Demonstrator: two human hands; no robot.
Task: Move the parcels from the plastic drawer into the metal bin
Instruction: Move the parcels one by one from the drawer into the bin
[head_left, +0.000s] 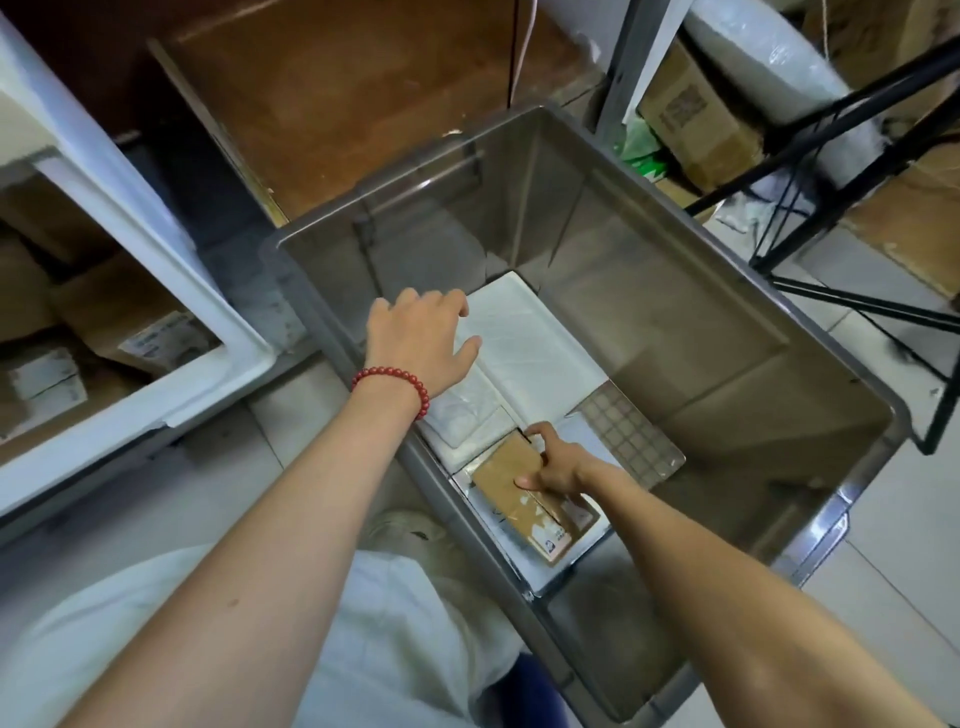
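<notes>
Pinching the cardboard parcel (506, 467) are the right fingers (541, 431)

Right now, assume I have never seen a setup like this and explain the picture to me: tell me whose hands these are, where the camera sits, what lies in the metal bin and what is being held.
There is no machine here. A person works with two bare hands, and the one picture comes from a camera worn on the head, looking down. The big metal bin stands in front. The white plastic drawer at the left holds brown parcels yet to be moved. In the bin lie white padded parcels. The left hand, with a red bead bracelet on its wrist, lies on one of them; whether it grasps it cannot be seen. The right hand has its grip on a brown cardboard parcel low in the bin's near corner.
</notes>
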